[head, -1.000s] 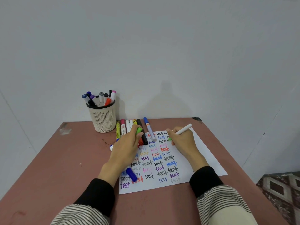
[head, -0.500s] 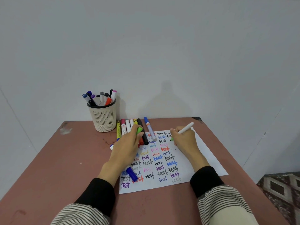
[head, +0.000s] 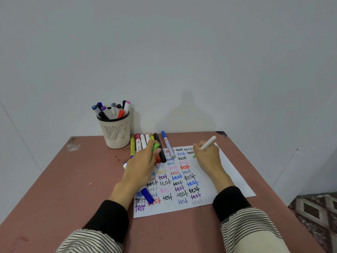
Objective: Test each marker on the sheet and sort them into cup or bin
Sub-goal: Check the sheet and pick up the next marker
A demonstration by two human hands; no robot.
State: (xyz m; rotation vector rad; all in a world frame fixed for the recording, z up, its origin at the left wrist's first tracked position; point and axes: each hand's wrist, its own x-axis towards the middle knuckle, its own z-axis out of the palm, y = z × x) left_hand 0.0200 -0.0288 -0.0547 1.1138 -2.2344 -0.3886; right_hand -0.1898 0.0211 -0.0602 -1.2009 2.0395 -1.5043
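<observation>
A white sheet (head: 229, 172) covered in coloured "test" words lies on the reddish table. My right hand (head: 207, 157) grips a white-barrelled green marker (head: 208, 142), its tip down on the sheet's upper part. My left hand (head: 142, 167) rests on the sheet's left edge and pinches a green cap (head: 156, 146) between its fingertips. A blue marker (head: 147, 195) lies under my left wrist. A row of several markers (head: 144, 142) lies behind my left hand. A cream mesh cup (head: 114, 131) with several markers stands at the back left.
The table (head: 73, 189) ends at a white wall behind and drops to a patterned floor (head: 317, 210) on the right. A blue-capped marker (head: 167, 143) lies slanted at the sheet's top. No bin is in view.
My right hand has shifted slightly right and up along the sheet's top rows with the green marker. My left hand stays put, still pinching the cap.
</observation>
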